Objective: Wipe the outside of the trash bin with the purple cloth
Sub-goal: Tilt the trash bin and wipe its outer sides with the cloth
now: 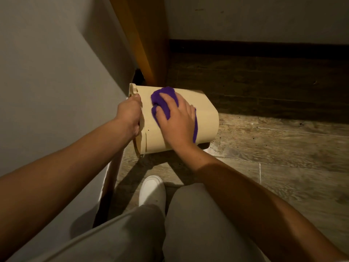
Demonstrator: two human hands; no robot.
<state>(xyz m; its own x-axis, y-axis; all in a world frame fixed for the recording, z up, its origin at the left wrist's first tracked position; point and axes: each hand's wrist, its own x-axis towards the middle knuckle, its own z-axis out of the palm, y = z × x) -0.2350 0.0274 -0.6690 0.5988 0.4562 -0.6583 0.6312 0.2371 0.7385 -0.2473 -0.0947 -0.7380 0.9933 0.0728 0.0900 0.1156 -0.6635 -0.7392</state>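
Down at floor level, in a dim corner where a grey wall meets a wooden post, we see a beige bin tipped onto its side on the plank floor. Its open rim faces left, toward the wall, and its closed base points right. We look along two bare forearms reaching forward from the bottom of the view. Our left hand is clenched around the bin's rim at the left end, fingers curled over the edge and out of sight inside, steadying it. Our right hand lies flat on the bin's upturned side, fingers spread, pressing the purple cloth against the plastic — the cloth is bunched under the palm, showing past the fingertips toward the far edge and trailing down along the right of the hand. This hand presses rather than grips; the fingers are not closed around the cloth. The two hands sit near each other, a strip of bare bin between them. A few small dark specks mark the bin's side below the cloth. Lower down we see light grey trousers on bent legs and one white shoe planted on the floor — just short of the bin. Dark skirting runs along the far wall.
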